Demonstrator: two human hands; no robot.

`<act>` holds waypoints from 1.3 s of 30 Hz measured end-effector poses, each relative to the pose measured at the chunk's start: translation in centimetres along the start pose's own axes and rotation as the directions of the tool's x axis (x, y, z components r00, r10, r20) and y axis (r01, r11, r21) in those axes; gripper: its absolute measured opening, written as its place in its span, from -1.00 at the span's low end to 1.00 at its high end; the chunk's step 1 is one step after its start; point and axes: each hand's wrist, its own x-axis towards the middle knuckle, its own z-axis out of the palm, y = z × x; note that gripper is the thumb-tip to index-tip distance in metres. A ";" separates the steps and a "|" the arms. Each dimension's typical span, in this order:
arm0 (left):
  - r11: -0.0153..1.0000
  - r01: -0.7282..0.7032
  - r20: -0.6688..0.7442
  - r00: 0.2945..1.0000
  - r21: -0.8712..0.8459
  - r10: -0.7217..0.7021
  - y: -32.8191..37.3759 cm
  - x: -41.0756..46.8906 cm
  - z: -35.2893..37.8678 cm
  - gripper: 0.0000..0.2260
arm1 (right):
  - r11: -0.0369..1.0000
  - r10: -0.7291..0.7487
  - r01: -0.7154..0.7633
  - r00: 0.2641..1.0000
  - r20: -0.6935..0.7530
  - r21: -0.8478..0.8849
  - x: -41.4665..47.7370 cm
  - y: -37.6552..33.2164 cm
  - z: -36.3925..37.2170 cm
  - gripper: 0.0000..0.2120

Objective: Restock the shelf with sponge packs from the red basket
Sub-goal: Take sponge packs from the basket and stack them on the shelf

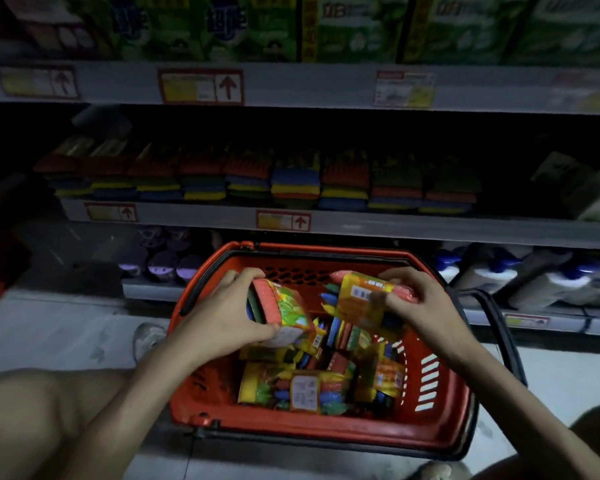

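Two sponge packs are sitting in my hands above the red basket [326, 434]. My left hand [222, 306] is gripping the left pack [284, 311], with fingers curling over its top edge and thumb pressing underneath, so its stacked sponge edges are showing beside my fingers. My right hand [420, 299] is pinching the right pack [359, 301] by its far end, holding it tilted with a printed label showing. The two packs are hanging near each other but apart, between my hands. Below both hands, the basket is resting on the floor [66, 327], and more loose packs [302, 389] are lying jumbled in its bottom. Beyond my hands and higher up, the shelf [361, 225] is carrying a row of stacked packs [295, 183], sitting side by side along its front edge. Under that shelf, past my right hand, white bottles [482, 271] are standing, too blurred to read.
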 end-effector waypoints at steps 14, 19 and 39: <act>0.855 -0.090 -0.341 0.934 -0.511 -0.106 6.5 2.0 1.6 -0.37 | 0.907 0.115 -0.104 0.993 -0.002 0.408 -1.1 -1.3 -3.6 -0.49; 0.790 -0.145 -0.326 0.942 -0.596 -0.074 9.0 1.2 4.1 -0.34 | 0.856 0.077 -0.120 0.991 0.105 0.503 -0.9 -1.4 -3.1 -0.29; 0.516 -0.246 -0.313 0.949 -0.820 -0.045 16.0 3.5 5.0 -0.69 | 0.806 0.123 -0.028 0.985 -0.122 0.592 -3.0 -0.7 -6.1 -0.48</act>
